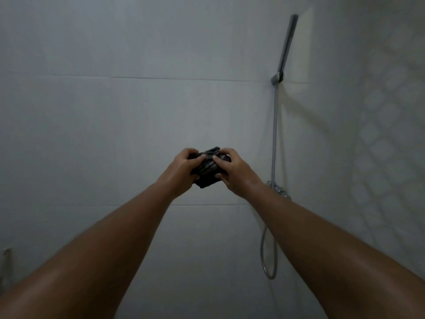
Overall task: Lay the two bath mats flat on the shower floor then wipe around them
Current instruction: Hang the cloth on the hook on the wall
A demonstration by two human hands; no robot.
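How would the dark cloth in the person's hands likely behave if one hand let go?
Probably floppy: the dark cloth is bunched and creased between the left hand and right hand. Likely light, given how small it bunches. Released, it would probably droop, not roll.

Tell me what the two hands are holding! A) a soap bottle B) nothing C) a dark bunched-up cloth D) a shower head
C: the left hand and the right hand both grip a dark, striped cloth between them, while the shower head sits in its wall holder.
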